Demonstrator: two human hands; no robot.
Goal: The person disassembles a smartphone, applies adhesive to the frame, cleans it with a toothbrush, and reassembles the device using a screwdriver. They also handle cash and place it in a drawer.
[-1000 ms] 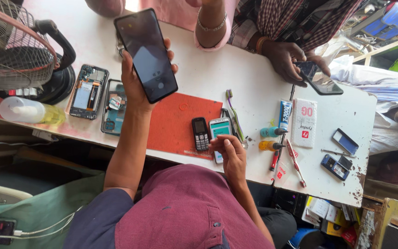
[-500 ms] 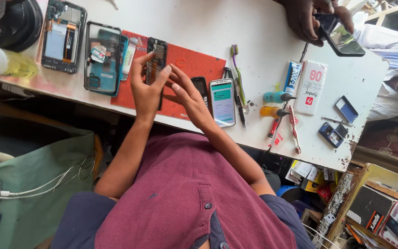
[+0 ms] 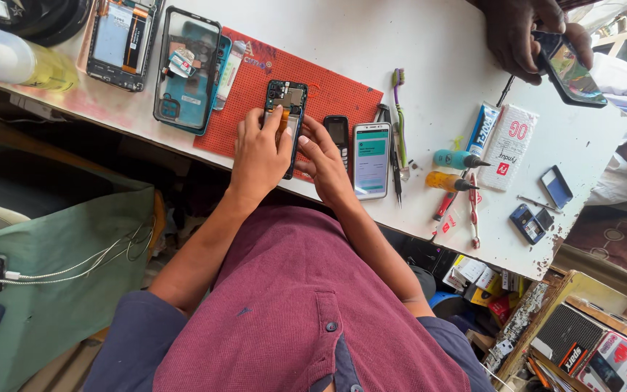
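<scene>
Both my hands are on the opened phone (image 3: 285, 116) lying on the red mat (image 3: 255, 87): left hand (image 3: 259, 156) flat over its lower half, fingers together, right hand (image 3: 321, 160) fingertips pressing its edge. Keypad phone (image 3: 338, 134), lit smartphone (image 3: 371, 160) and toothbrush (image 3: 400, 116) crowd just right; another person's hand (image 3: 520, 33) holds a phone well apart.

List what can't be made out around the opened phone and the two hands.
- Lower half of the opened phone, head view: covered by the left hand and right hand.
- Whether the right fingertips hold a small part or tool: too small, hidden between the hands.
- Small keypad phone: lower end behind the right hand.
- Another person's hand at the top: cut off by the edge.
</scene>
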